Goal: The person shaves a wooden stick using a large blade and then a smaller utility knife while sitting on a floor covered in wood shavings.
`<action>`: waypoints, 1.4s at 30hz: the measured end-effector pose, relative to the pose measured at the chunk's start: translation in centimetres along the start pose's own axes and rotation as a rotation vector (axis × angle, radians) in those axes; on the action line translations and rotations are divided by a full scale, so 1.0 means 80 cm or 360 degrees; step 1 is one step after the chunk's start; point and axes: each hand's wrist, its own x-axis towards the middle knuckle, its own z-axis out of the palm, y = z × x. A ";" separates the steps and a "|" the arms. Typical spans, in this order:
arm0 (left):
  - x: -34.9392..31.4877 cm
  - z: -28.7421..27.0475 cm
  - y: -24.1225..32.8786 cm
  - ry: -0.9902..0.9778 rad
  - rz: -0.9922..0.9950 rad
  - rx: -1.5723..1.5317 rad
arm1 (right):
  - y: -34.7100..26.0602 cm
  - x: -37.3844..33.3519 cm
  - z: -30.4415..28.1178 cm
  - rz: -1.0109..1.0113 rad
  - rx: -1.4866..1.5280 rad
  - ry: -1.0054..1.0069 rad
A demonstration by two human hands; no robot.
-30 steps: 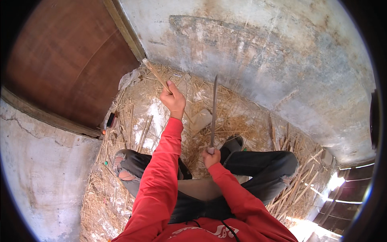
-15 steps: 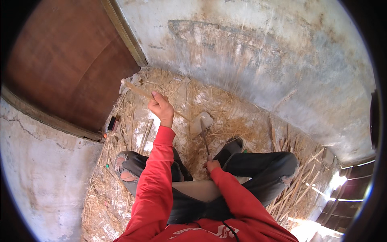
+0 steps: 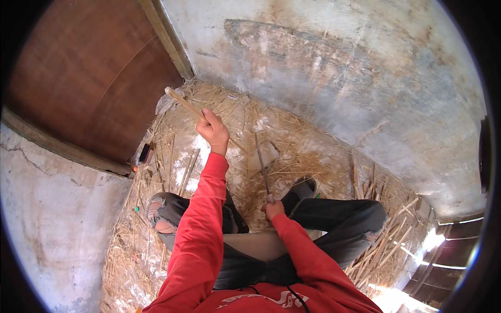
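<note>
My left hand (image 3: 213, 129) is closed around a pale wooden stick (image 3: 185, 104), its thumb lying along the top. The stick slants from the upper left down to the right, and its lower end is close to a whitish block (image 3: 269, 155) on the ground. In my right hand (image 3: 273, 209) is the handle of a long knife with a dark, narrow blade (image 3: 262, 166). The blade points away from me and passes over the block's left part. A gap separates the blade from my left hand.
Straw and shavings (image 3: 297, 141) litter the ground. Long split sticks (image 3: 383, 245) lie at the right, beside my bent knee. A dark small object (image 3: 145, 153) lies by the brown door (image 3: 94, 83). A stained wall (image 3: 339, 68) rises ahead.
The stick's upper end has swung up and to the right, and my left hand has shifted slightly with it. The knife blade has tilted leftward, its tip now beyond the block.
</note>
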 end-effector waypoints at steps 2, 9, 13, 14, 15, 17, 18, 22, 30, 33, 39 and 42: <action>0.003 -0.003 -0.002 0.0034 0.0035 0.0040 | 0.002 0.009 0.003 0.0127 0.0116 -0.0054; 0.007 -0.016 0.001 0.0156 0.0055 0.0139 | -0.067 -0.019 -0.003 -0.0322 0.0286 0.0113; 0.010 -0.020 0.002 0.0207 0.0087 0.0203 | -0.109 -0.048 0.005 -0.0941 0.0809 0.0146; 0.010 -0.023 0.001 0.0224 0.0108 0.0268 | -0.115 -0.057 0.009 -0.0985 0.0984 0.0102; 0.008 -0.017 0.001 0.0227 0.0123 0.0311 | -0.095 -0.047 0.013 -0.1042 0.0719 0.0285; 0.001 -0.005 -0.003 0.0232 0.0100 0.0332 | -0.016 -0.005 0.025 -0.0911 0.0239 0.0457; -0.002 0.003 -0.005 0.0233 0.0090 0.0335 | 0.017 0.012 0.026 -0.0741 0.0011 0.0428; -0.002 0.009 -0.008 0.0238 0.0224 0.0416 | 0.030 0.027 0.013 -0.0059 -0.0091 0.0134; 0.001 0.001 0.005 0.0384 0.0227 0.0607 | -0.098 -0.025 0.009 -0.0781 0.1105 0.0122; 0.001 0.016 0.007 0.0515 0.0235 0.0701 | -0.026 0.009 0.036 -0.1081 0.0480 0.0630; 0.003 0.017 0.009 0.0753 0.0202 0.0777 | 0.003 -0.012 0.043 0.0175 0.0227 0.0168; -0.003 0.025 0.010 0.0715 0.0277 0.0732 | -0.038 -0.009 0.031 -0.0316 0.0444 0.0223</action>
